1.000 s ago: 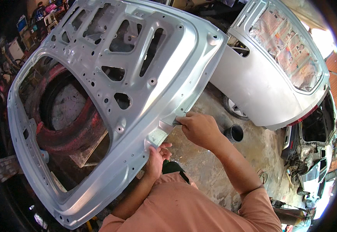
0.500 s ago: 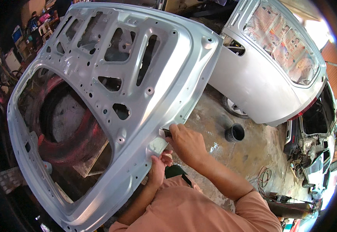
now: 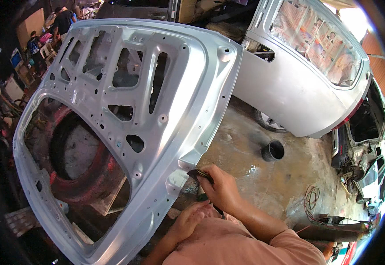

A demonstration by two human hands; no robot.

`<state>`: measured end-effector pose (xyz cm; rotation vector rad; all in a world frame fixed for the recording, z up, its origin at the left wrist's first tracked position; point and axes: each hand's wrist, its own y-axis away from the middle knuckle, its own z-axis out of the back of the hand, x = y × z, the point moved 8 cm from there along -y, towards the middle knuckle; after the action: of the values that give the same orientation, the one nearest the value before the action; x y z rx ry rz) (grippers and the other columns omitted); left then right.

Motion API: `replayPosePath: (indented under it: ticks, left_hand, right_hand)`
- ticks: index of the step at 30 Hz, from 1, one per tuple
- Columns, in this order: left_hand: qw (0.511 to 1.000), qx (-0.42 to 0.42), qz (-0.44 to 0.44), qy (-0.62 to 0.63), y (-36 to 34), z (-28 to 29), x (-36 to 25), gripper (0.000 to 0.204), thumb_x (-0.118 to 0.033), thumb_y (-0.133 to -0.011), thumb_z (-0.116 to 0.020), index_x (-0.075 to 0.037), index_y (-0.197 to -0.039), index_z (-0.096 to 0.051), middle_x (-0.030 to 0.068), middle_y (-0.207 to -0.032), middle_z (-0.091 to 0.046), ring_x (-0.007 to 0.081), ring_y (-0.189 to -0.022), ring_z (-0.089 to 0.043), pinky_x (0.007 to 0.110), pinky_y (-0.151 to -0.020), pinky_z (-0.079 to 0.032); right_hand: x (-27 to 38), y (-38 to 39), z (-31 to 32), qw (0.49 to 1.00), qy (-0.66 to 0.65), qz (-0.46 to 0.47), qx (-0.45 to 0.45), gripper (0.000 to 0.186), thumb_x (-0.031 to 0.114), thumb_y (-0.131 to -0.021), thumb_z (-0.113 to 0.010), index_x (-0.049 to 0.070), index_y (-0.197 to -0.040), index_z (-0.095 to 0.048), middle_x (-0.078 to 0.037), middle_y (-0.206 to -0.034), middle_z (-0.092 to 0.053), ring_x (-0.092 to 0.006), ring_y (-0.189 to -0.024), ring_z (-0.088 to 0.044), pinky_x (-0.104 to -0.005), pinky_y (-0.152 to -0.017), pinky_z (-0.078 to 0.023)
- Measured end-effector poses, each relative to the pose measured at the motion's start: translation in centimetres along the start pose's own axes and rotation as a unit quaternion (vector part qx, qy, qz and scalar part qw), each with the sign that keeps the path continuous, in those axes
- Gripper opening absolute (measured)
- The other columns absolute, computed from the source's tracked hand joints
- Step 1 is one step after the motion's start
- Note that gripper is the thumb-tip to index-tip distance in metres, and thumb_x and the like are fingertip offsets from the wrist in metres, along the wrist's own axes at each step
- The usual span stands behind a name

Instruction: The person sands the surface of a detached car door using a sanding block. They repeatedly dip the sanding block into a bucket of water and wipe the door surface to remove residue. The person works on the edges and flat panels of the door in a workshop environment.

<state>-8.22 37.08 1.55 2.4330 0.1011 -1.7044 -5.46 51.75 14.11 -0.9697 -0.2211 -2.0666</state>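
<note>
A silver-grey car tailgate panel [image 3: 188,92], full of cut-outs and holes, lies tilted in front of me. My right hand [image 3: 221,187] is closed on a dark folded piece of sandpaper [image 3: 194,173], whose end is at the panel's near right edge, by a notch. Whether it touches the metal there is hard to tell. Lower down, close to my shirt, is my left hand [image 3: 191,219], off the panel. Its fingers are loosely stretched out and nothing shows in them.
Under the panel's large opening lies a reddish, dusty tyre [image 3: 60,185]. A black bucket [image 3: 273,151] stands on the stained floor to the right. Beyond it is a silver vehicle [image 3: 285,92] with paper-covered glass. A coiled hose [image 3: 312,196] lies at right. People [image 3: 63,21] are at the far left.
My left hand has left the panel's edge and come back toward my body. My right hand has drawn slightly back and down, showing more of the sandpaper. The view has shifted too.
</note>
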Motion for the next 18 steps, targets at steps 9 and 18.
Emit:
replayPosePath:
  ticks: [9, 18]
  left_hand:
    - [0.944, -0.255, -0.206, -0.036, -2.6, 0.6, -9.3, 0.06, -0.029, -0.104, -0.069, 0.002, -0.149, -0.045, 0.013, -0.135, -0.052, 0.0212, -0.127, -0.051, 0.039, -0.102, -0.049]
    - [0.76, -0.366, -0.081, -0.531, -10.7, 3.6, -16.6, 0.014, -0.008, -0.099, -0.07, -0.001, -0.112, -0.067, 0.0111, -0.11, -0.067, 0.0279, -0.1, -0.066, 0.04, -0.089, -0.053]
  right_hand:
    - [1.0, 1.9, 0.1, 0.965, -0.111, 0.188, 0.142, 0.061, 0.016, -0.092, -0.078, 0.001, -0.146, -0.055, -0.024, -0.155, -0.05, -0.0424, -0.135, -0.058, -0.0468, -0.108, -0.053]
    - [-6.1, -0.5, 6.2, 0.956, -0.116, 0.208, 0.17, 0.045, 0.015, -0.096, -0.073, 0.002, -0.137, -0.064, -0.022, -0.159, -0.049, -0.0394, -0.132, -0.061, -0.0484, -0.109, -0.052]
